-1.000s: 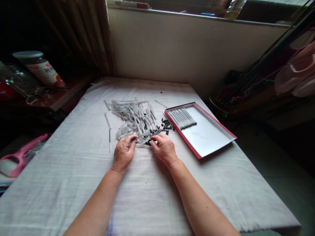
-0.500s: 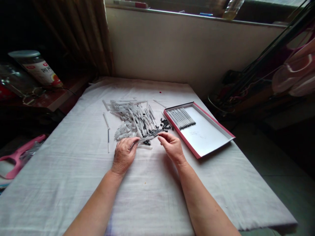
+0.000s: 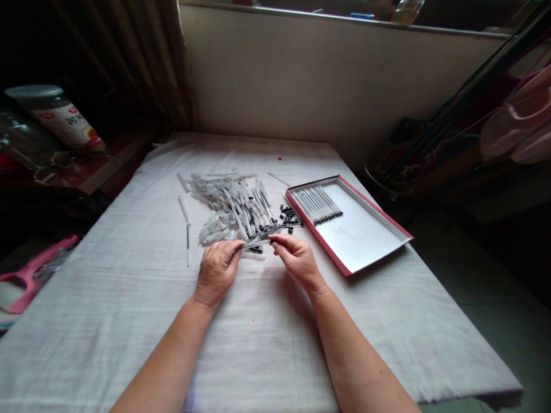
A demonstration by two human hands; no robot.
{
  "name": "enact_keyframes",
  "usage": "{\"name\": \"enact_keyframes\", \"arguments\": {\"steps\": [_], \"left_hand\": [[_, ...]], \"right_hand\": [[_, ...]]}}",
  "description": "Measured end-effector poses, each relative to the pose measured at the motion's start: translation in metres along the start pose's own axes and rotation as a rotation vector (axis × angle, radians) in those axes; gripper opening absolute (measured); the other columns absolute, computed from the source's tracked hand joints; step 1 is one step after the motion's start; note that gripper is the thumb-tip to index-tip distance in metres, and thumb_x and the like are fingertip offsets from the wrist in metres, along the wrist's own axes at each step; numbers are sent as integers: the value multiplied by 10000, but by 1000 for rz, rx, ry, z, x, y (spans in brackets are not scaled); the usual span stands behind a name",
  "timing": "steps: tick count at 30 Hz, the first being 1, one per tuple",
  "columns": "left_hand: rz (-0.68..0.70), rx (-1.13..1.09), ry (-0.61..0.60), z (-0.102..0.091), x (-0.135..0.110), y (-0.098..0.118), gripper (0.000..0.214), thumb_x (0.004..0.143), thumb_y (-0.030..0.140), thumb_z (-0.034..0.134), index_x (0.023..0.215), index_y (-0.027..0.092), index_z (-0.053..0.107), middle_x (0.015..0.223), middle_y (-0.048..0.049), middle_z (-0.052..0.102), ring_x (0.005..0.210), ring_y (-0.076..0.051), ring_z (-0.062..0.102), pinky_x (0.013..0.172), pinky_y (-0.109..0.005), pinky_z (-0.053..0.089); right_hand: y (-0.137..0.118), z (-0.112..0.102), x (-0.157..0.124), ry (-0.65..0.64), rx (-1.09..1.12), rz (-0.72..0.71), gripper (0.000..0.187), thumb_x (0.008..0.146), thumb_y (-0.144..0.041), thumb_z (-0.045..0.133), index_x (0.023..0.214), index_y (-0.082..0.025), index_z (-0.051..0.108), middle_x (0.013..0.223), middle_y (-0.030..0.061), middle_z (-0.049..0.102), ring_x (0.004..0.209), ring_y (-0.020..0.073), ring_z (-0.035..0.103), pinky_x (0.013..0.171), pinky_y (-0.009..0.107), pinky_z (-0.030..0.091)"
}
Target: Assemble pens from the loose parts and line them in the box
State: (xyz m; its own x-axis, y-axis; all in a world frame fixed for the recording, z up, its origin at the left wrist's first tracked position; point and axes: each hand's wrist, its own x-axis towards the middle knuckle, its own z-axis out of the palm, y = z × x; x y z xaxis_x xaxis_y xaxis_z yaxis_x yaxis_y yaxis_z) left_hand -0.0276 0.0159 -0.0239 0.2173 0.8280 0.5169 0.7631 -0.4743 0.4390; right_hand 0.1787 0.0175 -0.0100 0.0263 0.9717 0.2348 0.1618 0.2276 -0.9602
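My left hand (image 3: 216, 269) pinches a clear pen barrel (image 3: 255, 243) at its near end, just above the white cloth. My right hand (image 3: 297, 258) is closed in a pinch at the barrel's other end, on a small part I cannot make out. Right behind both hands lies a heap of clear pen barrels (image 3: 230, 203) with a few thin dark refills (image 3: 266, 232) at its near edge. Small black caps (image 3: 289, 217) are scattered to the right of the heap.
A shallow red-edged white box (image 3: 365, 241) at the right holds a row of finished pens (image 3: 317, 205). A single barrel (image 3: 188, 229) lies left of the heap. A jar (image 3: 58, 117) stands on a side shelf, pink scissors (image 3: 30, 275) lie at the far left.
Both hands lifted slightly off the heap with a barrel. My right hand drew back, then came in again to meet the barrel's end.
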Motion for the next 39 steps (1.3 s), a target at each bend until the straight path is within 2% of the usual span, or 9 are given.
{"name": "enact_keyframes", "arguments": {"steps": [5, 15, 24, 26, 29, 31, 34, 37, 39], "left_hand": [[20, 12, -14, -1, 0, -1, 216, 936, 262, 503, 1051, 221, 681, 984, -58, 739, 902, -215, 642, 820, -358, 470], [68, -13, -23, -1, 1, 1, 219, 950, 276, 499, 1058, 217, 680, 968, -56, 741, 886, -207, 650, 814, -354, 477], [100, -54, -20, 1, 1, 2, 212, 944, 260, 511, 1047, 215, 691, 960, -56, 747, 885, -201, 662, 823, -348, 488], [90, -64, -23, 1, 1, 1, 216, 944, 262, 506, 1051, 215, 687, 962, -59, 747, 889, -204, 664, 820, -350, 493], [64, -71, -20, 1, 1, 0, 218, 944, 273, 503, 1047, 211, 685, 969, -66, 746, 891, -212, 663, 822, -360, 498], [58, -76, -27, 2, 0, 0, 216, 941, 272, 507, 1049, 212, 684, 971, -65, 745, 894, -215, 661, 827, -365, 499], [60, -83, -40, 2, 0, 0, 214, 935, 259, 509, 1052, 220, 684, 971, -62, 744, 905, -213, 661, 841, -367, 496], [70, -84, -50, 2, 0, 1, 215, 934, 241, 508, 1053, 214, 685, 969, -61, 744, 901, -211, 660, 845, -368, 493], [76, -83, -57, 2, 0, 1, 219, 934, 241, 507, 1059, 210, 684, 972, -63, 743, 901, -213, 660, 838, -368, 494]], "right_hand": [[-1, -3, -1, -6, -150, -120, 217, 837, -255, 594, 1004, -207, 724, 953, 82, 728, 798, 182, 664, 754, 313, 541], [-3, -8, -1, -29, -307, -117, 162, 875, -323, 567, 866, -206, 679, 791, 44, 707, 682, 156, 635, 645, 257, 493], [1, -9, -1, -32, -419, 2, 522, 934, -522, 392, 540, -213, 540, 501, 15, 585, 498, 137, 566, 548, 244, 415], [3, -11, -2, -59, -329, 42, 492, 934, -533, 391, 636, -203, 602, 561, 19, 622, 515, 137, 579, 558, 247, 435], [7, -12, -3, -109, -157, 48, 287, 898, -452, 509, 945, -200, 640, 779, 31, 689, 648, 147, 625, 601, 247, 476], [8, -13, -3, -131, -125, 27, 230, 861, -378, 573, 1005, -206, 625, 836, 30, 688, 707, 152, 625, 625, 249, 485], [7, -13, -4, -119, -207, 10, 168, 875, -351, 551, 866, -205, 635, 746, 20, 673, 636, 139, 591, 614, 251, 469], [4, -13, -5, -105, -311, 11, 298, 909, -393, 500, 697, -207, 597, 643, 22, 658, 595, 143, 589, 618, 262, 453], [3, -14, -5, -114, -332, 27, 317, 909, -419, 494, 697, -208, 597, 637, 24, 658, 591, 148, 592, 612, 266, 448]]}}
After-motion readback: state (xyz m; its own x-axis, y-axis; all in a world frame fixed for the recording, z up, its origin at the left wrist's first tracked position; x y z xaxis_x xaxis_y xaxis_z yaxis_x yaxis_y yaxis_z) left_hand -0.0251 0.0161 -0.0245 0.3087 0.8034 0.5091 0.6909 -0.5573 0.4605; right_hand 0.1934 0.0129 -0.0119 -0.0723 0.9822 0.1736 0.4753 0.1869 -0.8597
